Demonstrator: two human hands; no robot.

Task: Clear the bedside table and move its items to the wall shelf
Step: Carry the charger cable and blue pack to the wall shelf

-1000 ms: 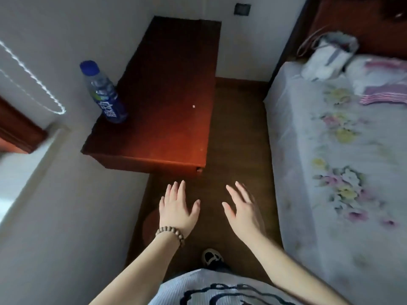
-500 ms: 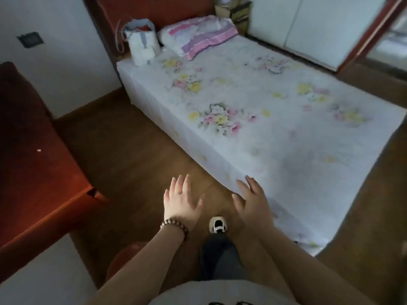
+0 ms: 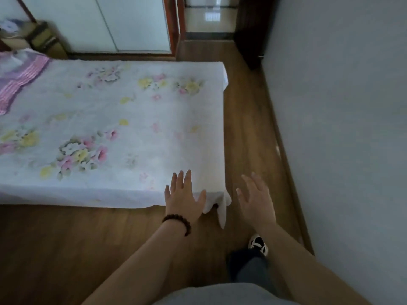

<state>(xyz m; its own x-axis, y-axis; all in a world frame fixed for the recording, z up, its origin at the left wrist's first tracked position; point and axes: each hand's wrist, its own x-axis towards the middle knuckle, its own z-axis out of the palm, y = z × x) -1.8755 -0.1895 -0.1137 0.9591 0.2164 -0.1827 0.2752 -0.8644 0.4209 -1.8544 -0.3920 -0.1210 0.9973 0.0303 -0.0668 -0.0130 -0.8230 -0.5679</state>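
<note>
Walking along the foot of the bed, and both hands are out front with nothing in them. Left hand [image 3: 184, 198], beaded bracelet [image 3: 178, 221] on the wrist, floats flat and palm-down over the near corner of the floral bedsheet [image 3: 123, 133], fingers spread; I can't tell whether it brushes the cloth or hangs just above it. Right hand [image 3: 256, 200] is beside it, also open, fingers fanned and slightly blurred, over the strip of wooden floor [image 3: 246, 128] between the bed and the grey wall [image 3: 341, 128].

Now the key relation. Far ahead and well to the left of both hands, beyond the striped pillow [image 3: 19, 78] at the bed's head, sits a small pale bedside table [image 3: 44, 40] against the white wardrobe doors [image 3: 99, 23]. It's blurred, and there's something on top that I can't make out. The bed's long axis runs left to right across the view, lying squarely between the hands and that table. The left hand is the nearer one to it, but neither is anywhere close to reach.

My read: this is still a transit step, with the route going forward past the bed's foot, then left along its far side. One sneakered foot [image 3: 258, 243] is stepping into that floor strip. No wall shelf is in sight here.
</note>
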